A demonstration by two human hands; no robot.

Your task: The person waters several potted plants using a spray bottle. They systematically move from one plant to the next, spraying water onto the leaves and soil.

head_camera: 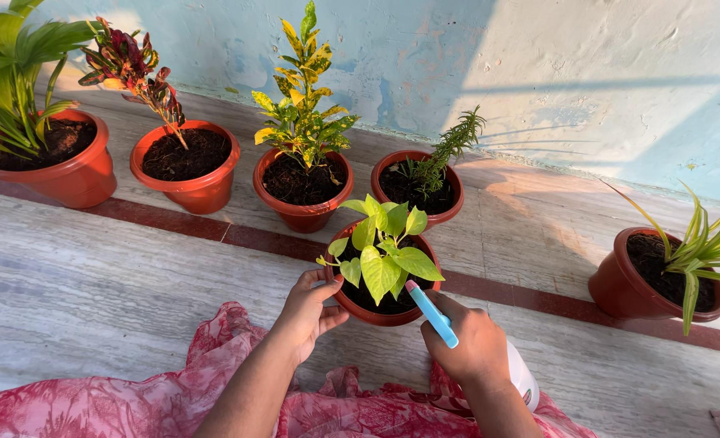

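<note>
A small terracotta pot (376,315) with a bright green leafy plant (382,253) stands on the stone floor right in front of me. My left hand (309,310) grips the pot's left rim, thumb over the edge. My right hand (473,345) is wrapped around a white spray bottle (522,375); its light blue nozzle with a pink tip (429,311) points up and left at the plant's leaves.
Several more terracotta pots stand along a pale blue wall (538,65): a palm (47,158), a red-leaved croton (185,162), a yellow-green croton (301,182) and a thin spiky plant (418,188). A striped-leaf plant (660,276) sits at right. Pink patterned fabric (133,401) covers my lap.
</note>
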